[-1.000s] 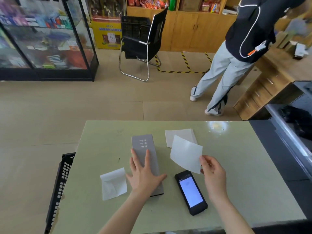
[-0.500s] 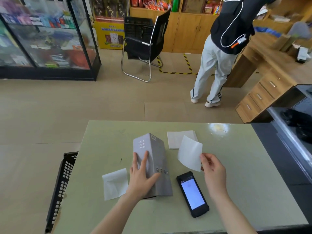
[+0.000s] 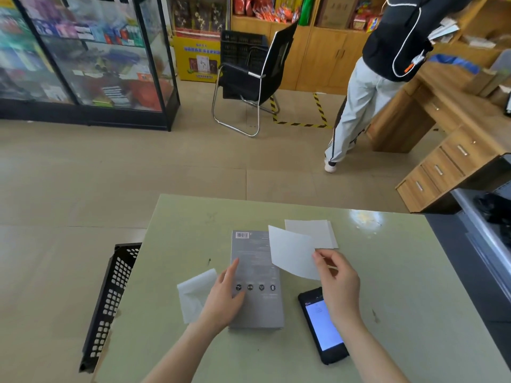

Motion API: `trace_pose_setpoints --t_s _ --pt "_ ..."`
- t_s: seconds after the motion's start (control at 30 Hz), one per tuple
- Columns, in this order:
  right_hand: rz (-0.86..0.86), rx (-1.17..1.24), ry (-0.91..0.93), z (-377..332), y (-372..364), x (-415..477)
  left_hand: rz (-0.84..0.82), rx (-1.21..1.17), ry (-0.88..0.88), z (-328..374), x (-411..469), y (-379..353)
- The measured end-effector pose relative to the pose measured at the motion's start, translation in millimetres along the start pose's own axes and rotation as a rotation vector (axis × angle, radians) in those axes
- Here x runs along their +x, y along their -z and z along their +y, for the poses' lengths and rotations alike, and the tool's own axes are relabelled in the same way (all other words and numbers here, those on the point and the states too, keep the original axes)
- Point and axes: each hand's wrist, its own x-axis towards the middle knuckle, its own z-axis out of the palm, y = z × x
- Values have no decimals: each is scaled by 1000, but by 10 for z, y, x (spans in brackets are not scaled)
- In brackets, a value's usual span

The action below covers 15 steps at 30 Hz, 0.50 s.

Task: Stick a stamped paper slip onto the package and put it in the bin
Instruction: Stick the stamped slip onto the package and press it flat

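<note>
A flat grey package [image 3: 255, 269] lies on the green table [image 3: 387, 286], barcode side up. My left hand [image 3: 225, 297] rests on its left edge, fingers spread along the side. A white paper slip [image 3: 293, 255] hangs just above the package's right edge, pinched at its right corner by my right hand [image 3: 336, 277]. A black perforated bin [image 3: 110, 302] stands on the floor by the table's left side.
A stack of white slips [image 3: 318, 232] lies behind the package. A crumpled backing paper [image 3: 193, 294] lies left of my left hand. A black phone [image 3: 323, 326] with a lit screen lies at the front right. A person [image 3: 381, 73] stands by a wooden desk [image 3: 456, 128].
The package was stood on edge and turned over, and it now lies flat with the barcode side up. My right hand has brought the slip closer to it.
</note>
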Motion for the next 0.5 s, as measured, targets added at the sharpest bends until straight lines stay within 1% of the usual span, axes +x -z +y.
trace_pose_setpoints --t_s 0.07,0.13,0.17,0.27,0.33,0.4,0.5 --pt "-3 -32 62 -38 -41 -31 116 -33 -22 77 -11 36" --pt "-18 -94 153 -71 -88 -75 217 -178 -37 212 -15 104" --pt "-31 -136 214 -84 -116 -104 220 -295 -23 306 -27 145" --pt "-92 -269 402 -109 -201 -212 114 -661 28 545 -39 262" --pt "-143 -338 507 -105 -251 -298 70 -811 44 653 -48 321" --pt "-189 -378 588 -75 -294 -381 82 -853 40 703 -67 356" --pt "-244 -407 658 -15 -351 -482 100 -805 27 699 -108 383"
